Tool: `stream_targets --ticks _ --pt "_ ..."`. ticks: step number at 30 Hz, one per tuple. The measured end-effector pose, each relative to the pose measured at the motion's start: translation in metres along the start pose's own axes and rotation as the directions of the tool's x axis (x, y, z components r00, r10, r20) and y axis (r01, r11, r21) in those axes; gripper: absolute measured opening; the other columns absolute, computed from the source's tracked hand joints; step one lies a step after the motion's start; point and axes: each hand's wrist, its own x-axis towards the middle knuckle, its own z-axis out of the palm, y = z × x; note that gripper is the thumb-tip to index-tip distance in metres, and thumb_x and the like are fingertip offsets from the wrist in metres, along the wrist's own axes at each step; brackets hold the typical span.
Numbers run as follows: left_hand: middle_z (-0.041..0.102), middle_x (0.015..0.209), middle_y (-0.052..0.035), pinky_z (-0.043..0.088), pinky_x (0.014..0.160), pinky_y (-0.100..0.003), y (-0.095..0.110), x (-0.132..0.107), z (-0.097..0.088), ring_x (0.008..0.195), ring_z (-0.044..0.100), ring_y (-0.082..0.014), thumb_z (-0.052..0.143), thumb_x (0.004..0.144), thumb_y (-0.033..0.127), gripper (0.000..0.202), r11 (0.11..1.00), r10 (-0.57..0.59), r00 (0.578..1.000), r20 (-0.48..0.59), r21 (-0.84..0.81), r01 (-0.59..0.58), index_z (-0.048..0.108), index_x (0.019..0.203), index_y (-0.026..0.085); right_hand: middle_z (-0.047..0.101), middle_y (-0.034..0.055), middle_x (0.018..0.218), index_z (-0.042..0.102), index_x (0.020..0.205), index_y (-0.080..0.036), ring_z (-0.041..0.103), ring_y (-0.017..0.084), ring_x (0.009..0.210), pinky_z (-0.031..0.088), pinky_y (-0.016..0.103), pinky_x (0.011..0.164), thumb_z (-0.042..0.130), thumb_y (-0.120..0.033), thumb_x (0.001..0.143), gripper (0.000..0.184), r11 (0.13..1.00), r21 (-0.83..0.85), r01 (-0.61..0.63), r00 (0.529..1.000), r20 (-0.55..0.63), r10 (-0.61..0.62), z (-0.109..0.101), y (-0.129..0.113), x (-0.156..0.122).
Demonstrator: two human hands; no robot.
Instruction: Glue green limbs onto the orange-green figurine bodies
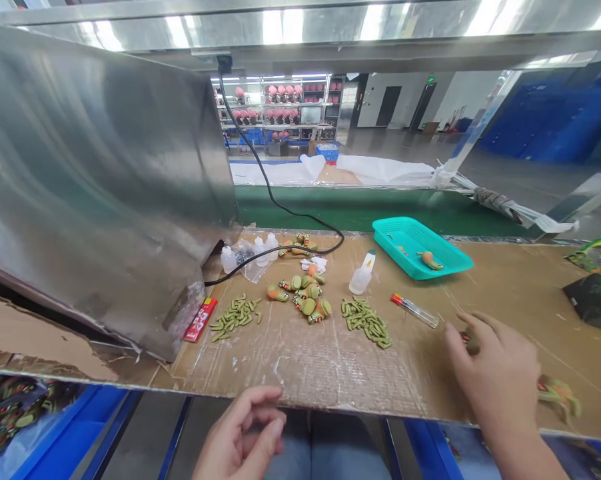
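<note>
My right hand (503, 380) is over the cardboard surface at the right, its fingers curved around a small green painted figurine (470, 341) that they mostly hide. Just right of that wrist lies another green and orange figurine (559, 395), partly blurred. My left hand (245, 433) hovers at the front edge with loosely bent fingers, thumb apart, nothing visible in it. A cluster of green figurines (310, 300) lies mid-table. Piles of small green strips sit to its left (235, 317) and right (366, 321).
A teal basket (415, 267) holds a few pieces. Near it are a white dropper bottle (362, 277) and a clear tube with a red-yellow end (414, 310). A black cable (280, 208) crosses the back. A metal box (95, 167) stands left, beside a red packet (200, 320).
</note>
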Motion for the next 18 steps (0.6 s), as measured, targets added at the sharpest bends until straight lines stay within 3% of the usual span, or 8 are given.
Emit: stream_targets --ticks 3,6,8,10,13,16,18 --pt "0.071 0.08 -0.0083 0.059 0.061 -0.032 0.003 0.007 0.004 0.077 0.065 -0.0242 0.068 0.071 0.04 0.026 0.995 0.065 0.998 -0.009 0.072 -0.064 0.07 0.09 0.022 0.064 0.0135 0.103 0.059 0.104 -0.014 0.056 0.027 0.1 0.042 0.04 0.088 0.045 -0.04 0.086 0.035 0.986 0.165 0.018 0.993 0.111 -0.036 0.019 -0.033 0.016" --pt "0.07 0.091 -0.0088 0.058 0.062 -0.03 0.011 0.015 0.005 0.079 0.066 -0.0237 0.062 0.077 0.037 0.021 0.947 0.2 0.979 0.051 0.247 -0.206 0.069 0.091 0.024 0.06 0.0104 0.108 0.053 0.112 -0.014 0.056 0.024 0.097 0.045 0.042 0.082 0.057 -0.044 0.082 0.043 0.963 0.262 -0.065 0.978 0.208 0.009 0.051 -0.065 0.04" --pt "0.07 0.096 -0.0078 0.057 0.068 -0.031 0.022 0.024 0.003 0.083 0.067 -0.0232 0.056 0.082 0.031 0.017 0.819 0.305 0.943 0.131 0.469 -0.331 0.069 0.092 0.025 0.059 0.0076 0.105 0.055 0.107 -0.015 0.056 0.023 0.096 0.044 0.043 0.083 0.06 -0.043 0.082 0.038 0.94 0.318 -0.123 0.963 0.268 0.035 0.068 -0.078 0.055" --pt "0.071 0.099 -0.0078 0.053 0.081 -0.039 0.036 0.04 0.001 0.094 0.064 -0.0252 0.052 0.084 0.023 0.019 0.646 0.369 0.908 0.198 0.647 -0.404 0.068 0.094 0.025 0.059 0.005 0.099 0.058 0.095 -0.016 0.056 0.021 0.094 0.043 0.044 0.085 0.06 -0.039 0.083 0.026 0.904 0.388 -0.182 0.947 0.317 0.055 0.076 -0.085 0.064" --pt "0.069 0.107 -0.011 0.041 0.095 -0.052 0.052 0.072 -0.002 0.105 0.055 -0.0301 0.048 0.084 0.015 0.026 0.531 0.427 0.873 0.234 0.717 -0.452 0.069 0.097 0.022 0.06 0.0043 0.096 0.055 0.095 -0.015 0.058 0.02 0.089 0.046 0.042 0.081 0.061 -0.034 0.083 0.023 0.788 0.534 -0.306 0.923 0.368 0.109 0.068 -0.091 0.058" --pt "0.062 0.122 -0.0089 0.032 0.103 -0.051 0.057 0.111 0.002 0.12 0.043 -0.028 0.044 0.085 0.007 0.033 0.464 0.452 0.834 0.315 0.715 -0.522 0.067 0.103 0.022 0.062 0.0068 0.099 0.047 0.101 -0.018 0.062 0.021 0.089 0.049 0.038 0.08 0.062 -0.038 0.079 0.033 0.57 0.711 -0.411 0.892 0.444 0.089 0.043 -0.101 0.033" --pt "0.056 0.13 -0.0083 0.028 0.104 -0.056 0.056 0.134 0.007 0.13 0.034 -0.0292 0.049 0.086 0.011 0.025 0.456 0.445 0.819 0.363 0.695 -0.556 0.065 0.103 0.02 0.064 0.0083 0.103 0.045 0.1 -0.02 0.062 0.022 0.095 0.049 0.035 0.083 0.059 -0.046 0.078 0.037 0.424 0.781 -0.459 0.866 0.5 0.016 0.023 -0.109 0.013"
